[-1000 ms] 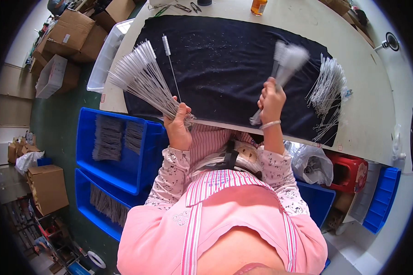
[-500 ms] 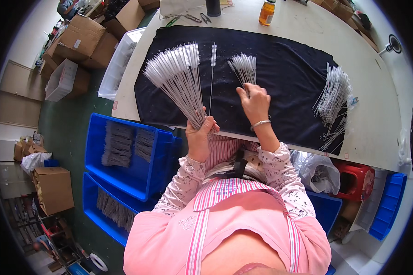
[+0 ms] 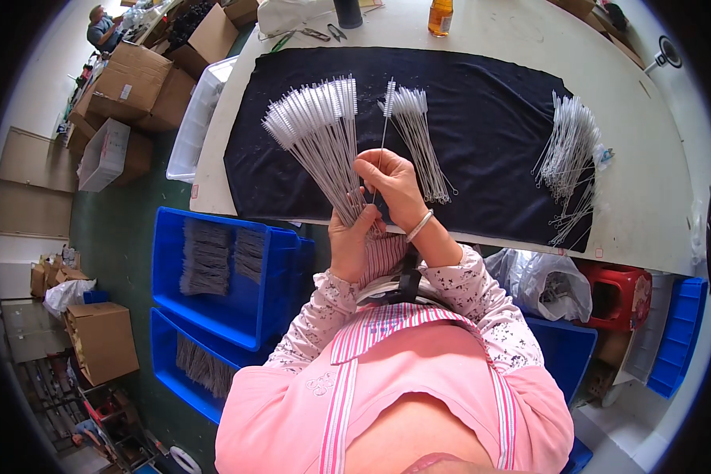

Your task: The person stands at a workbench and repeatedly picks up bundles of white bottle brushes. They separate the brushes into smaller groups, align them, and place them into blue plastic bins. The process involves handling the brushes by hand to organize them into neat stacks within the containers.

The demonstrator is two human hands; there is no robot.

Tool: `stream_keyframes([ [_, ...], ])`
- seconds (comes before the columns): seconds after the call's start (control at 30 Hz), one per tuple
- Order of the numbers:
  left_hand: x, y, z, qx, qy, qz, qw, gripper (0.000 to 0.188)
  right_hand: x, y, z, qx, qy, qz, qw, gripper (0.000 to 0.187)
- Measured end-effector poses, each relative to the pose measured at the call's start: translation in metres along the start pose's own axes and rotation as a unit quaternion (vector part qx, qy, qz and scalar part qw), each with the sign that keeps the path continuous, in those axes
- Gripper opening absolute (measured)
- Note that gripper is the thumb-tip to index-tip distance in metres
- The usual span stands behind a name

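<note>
My left hand (image 3: 351,243) is closed round the lower ends of a fanned bundle of thin wire brushes (image 3: 316,134), their white bristle heads spread toward the far side. In a pinch, my right hand (image 3: 395,183) has the stem of a single brush (image 3: 389,107) close beside that bundle, its head pointing away from me. Just to the right, a smaller pile of brushes (image 3: 415,142) lies on the black cloth (image 3: 482,142), handle loops toward me. A third, larger pile of brushes (image 3: 569,150) rests at the cloth's right end.
Blue bins (image 3: 272,284) with grey bristled pieces stand left below the white table (image 3: 648,205). At the table's far side are an amber bottle (image 3: 440,19), a dark cylinder (image 3: 347,13) and small snips (image 3: 336,32). A red stool (image 3: 618,296) stands right. Another person (image 3: 103,30) is far left.
My right hand has left the smaller pile and moved left to the single brush beside the left bundle. The view has shifted slightly.
</note>
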State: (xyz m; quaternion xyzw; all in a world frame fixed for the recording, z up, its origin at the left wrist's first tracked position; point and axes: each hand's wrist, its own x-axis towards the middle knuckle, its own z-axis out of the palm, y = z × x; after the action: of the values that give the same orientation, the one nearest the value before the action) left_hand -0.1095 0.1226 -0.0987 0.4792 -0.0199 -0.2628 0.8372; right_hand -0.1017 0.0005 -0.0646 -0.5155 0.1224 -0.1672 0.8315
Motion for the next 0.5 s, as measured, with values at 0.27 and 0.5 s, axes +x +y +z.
stream_keyframes([
  [0.27, -0.004, -0.003, 0.005, -0.004, -0.003, -0.009, 1.0, 0.036, 0.002, 0.007, -0.011, -0.011, 0.011, 0.013, 1.0, 0.016],
  [0.5, -0.005, 0.001, 0.008, -0.012, 0.012, -0.008, 1.0, 0.038, 0.003, 0.011, -0.014, 0.036, 0.022, 0.023, 0.999, 0.015],
])
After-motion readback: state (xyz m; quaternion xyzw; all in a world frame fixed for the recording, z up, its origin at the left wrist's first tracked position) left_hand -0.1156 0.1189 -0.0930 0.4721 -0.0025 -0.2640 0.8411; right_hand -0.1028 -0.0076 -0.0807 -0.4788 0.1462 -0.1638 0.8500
